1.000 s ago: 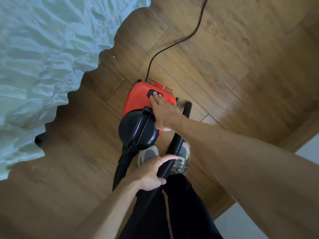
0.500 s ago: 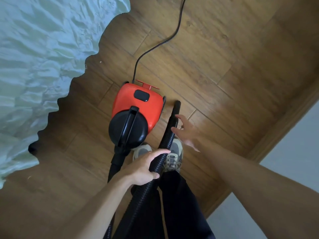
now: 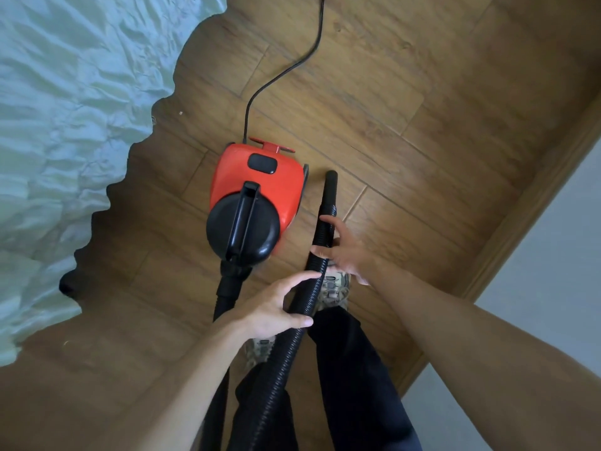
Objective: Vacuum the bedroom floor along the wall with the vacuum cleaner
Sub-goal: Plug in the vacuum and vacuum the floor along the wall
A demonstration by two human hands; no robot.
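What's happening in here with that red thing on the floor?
Someone is getting set to vacuum. Their left hand holds the black hose, and their right hand, a bit blurry, wraps round it nearer the nozzle end. The red vacuum cleaner sits on the wooden floor, its cord trailing away. The bed is on one side and the wall on the other. The nozzle is not at the wall yet.

No legible text, brand, number or sign is found. The red vacuum cleaner [image 3: 257, 190] ahead of the left hand [image 3: 273, 307] shows a plain black panel [image 3: 262, 163] only. The black hose [image 3: 286, 346] gripped by both hands is unmarked. The shoe [image 3: 336, 292] under the right hand [image 3: 348, 252] is too blurred to read.
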